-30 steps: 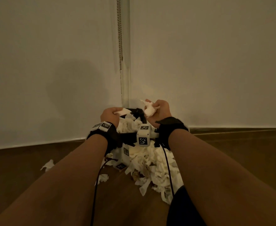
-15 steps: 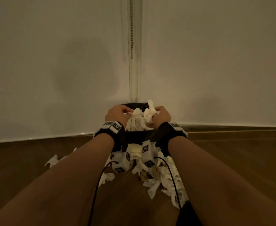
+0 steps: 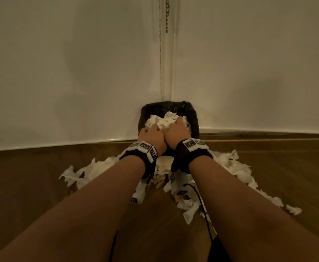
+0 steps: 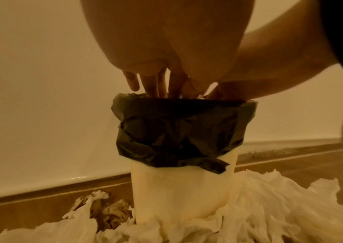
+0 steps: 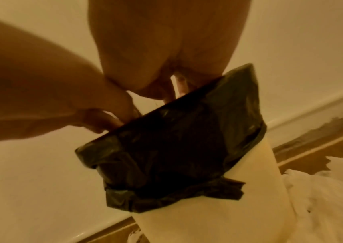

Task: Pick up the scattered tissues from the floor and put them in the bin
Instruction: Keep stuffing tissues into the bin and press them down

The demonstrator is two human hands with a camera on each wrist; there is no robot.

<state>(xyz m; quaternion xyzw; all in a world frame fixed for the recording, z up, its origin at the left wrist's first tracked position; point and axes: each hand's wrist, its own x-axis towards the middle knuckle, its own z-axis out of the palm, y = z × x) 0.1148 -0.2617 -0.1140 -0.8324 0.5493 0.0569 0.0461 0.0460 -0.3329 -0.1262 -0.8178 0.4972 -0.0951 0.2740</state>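
Observation:
A white bin [image 4: 183, 189] with a black liner [image 4: 179, 128] stands in the room's corner, heaped with crumpled tissues [image 3: 162, 120]. Both hands are on top of that heap. My left hand [image 3: 151, 136] points its fingers [image 4: 152, 85] straight down into the bin's mouth, and the rim hides their tips. Beside it, my right hand [image 3: 176, 129] lies over the tissues, its fingers [image 5: 180, 85] dipping behind the liner's edge. More tissues lie scattered on the wooden floor to the left [image 3: 90, 171] and right [image 3: 236, 167] of the bin.
White walls [image 3: 79, 72] meet just behind the bin, with a bead chain [image 3: 167, 14] hanging in the corner. Tissues [image 4: 270, 205] ring the bin's base. A black cable [image 3: 202, 205] runs along the floor under my right forearm.
Both hands held tissue clumps above the bin; now they have come down together onto the heap inside it. The camera has moved nearer and higher.

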